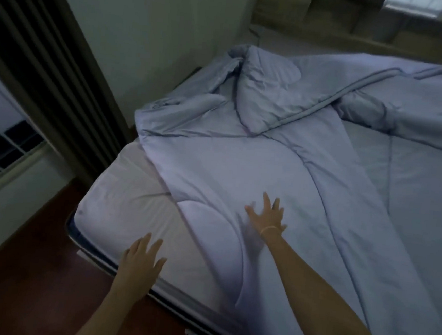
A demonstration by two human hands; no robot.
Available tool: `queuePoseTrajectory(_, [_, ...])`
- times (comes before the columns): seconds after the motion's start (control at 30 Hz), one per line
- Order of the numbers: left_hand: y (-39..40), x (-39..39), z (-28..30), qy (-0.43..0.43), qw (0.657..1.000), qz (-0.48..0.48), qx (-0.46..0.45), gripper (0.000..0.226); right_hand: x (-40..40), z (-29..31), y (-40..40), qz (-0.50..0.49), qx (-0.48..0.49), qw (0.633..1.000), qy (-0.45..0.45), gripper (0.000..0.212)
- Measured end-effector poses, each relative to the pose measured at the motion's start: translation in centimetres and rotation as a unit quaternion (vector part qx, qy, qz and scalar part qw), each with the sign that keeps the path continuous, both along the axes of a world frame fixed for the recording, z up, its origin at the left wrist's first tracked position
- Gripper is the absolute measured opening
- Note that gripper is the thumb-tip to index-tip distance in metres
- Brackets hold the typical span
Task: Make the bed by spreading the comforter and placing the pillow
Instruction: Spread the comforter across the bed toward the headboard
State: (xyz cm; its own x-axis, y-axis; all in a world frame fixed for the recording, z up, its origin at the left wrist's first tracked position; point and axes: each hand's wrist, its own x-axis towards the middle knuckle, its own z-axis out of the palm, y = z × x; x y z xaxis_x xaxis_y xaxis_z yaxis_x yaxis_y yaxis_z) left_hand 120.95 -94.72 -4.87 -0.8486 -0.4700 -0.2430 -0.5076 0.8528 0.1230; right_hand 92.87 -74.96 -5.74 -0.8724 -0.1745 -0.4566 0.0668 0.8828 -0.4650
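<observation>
A pale lilac comforter [254, 164] lies crumpled and folded across the bed, bunched at the far left against the wall. The white fitted sheet of the mattress [122, 202] shows bare at the near left corner. My right hand [266, 216], fingers spread and straight, rests flat on the comforter near its lower edge; a thin band is on the wrist. My left hand [142, 261], fingers also straight and spread, hovers over the mattress's near edge, holding nothing. No pillow can be picked out.
A dark wooden door frame [51, 56] and a wall [151, 29] stand left of the bed. The floor [34, 271] is dark red-brown. A wooden headboard ledge [357, 35] and a window [433, 9] run along the far side.
</observation>
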Motion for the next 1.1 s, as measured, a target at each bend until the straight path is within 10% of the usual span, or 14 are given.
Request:
queuePoseTrajectory(0.13, [-2.1,-2.8,-1.3,0.028,0.999,-0.036,0.024,0.078,-4.0,-4.6,-1.1,0.024,0.071,0.997,-0.031,0.091])
queuePoseTrajectory(0.27, [-4.5,-6.5,-2.9,0.079,0.993,-0.076,0.042,0.069,-1.6,-8.8,-1.1,0.092,0.162,0.978,0.090,0.045])
queuePoseTrajectory(0.63, [-7.9,-21.4,-0.9,0.157,0.947,-0.276,0.061,0.056,20.8,-3.7,-6.0,0.221,-0.017,0.973,-0.064,0.069])
queuePoseTrajectory(0.8, [-7.4,-24.9,-3.0,0.069,0.940,-0.332,0.033,0.078,22.8,-3.3,-6.9,0.029,-0.019,0.998,0.061,0.066])
queuePoseTrajectory(0.93, [-7.3,-27.6,-6.6,0.031,0.931,-0.364,-0.008,0.101,14.1,-3.1,-3.5,-0.168,0.071,0.927,0.329,0.045])
queuePoseTrajectory(1.1, [-6.6,-29.3,-12.0,0.070,0.930,-0.361,0.007,0.106,3.3,-5.8,2.8,-0.324,0.096,0.939,0.071,0.121])
